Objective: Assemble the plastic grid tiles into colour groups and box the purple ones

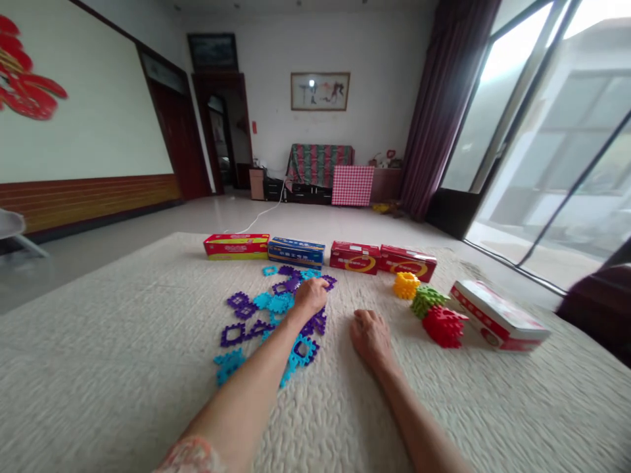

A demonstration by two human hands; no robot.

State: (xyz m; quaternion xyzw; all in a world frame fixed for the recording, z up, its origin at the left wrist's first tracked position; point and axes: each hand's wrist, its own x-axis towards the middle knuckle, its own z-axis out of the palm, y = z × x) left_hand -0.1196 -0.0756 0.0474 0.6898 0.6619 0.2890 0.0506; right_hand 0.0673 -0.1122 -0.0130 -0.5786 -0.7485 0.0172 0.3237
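so, head view: five boxes (296, 253), one yellow clump (407, 286), one green (428, 301), one red (444, 327); purple and cyan pieces (279, 303) overlap, can't count, all on the mat (162, 328) around the left arm. left hand (311, 297): fingers bunched at one purple piece (332, 282), can't tell if gripped. right hand (372, 336): palm down on mat, fingers half curled, closure unclear.

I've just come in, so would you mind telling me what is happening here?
A person's left hand reaches a purple toothed piece among scattered purple and light-blue pieces; its grip is unclear. The right hand rests on the cream textured mat. Farther right are yellow, green and red toothed clusters, beside a white-and-red box. Four more boxes line up beyond.
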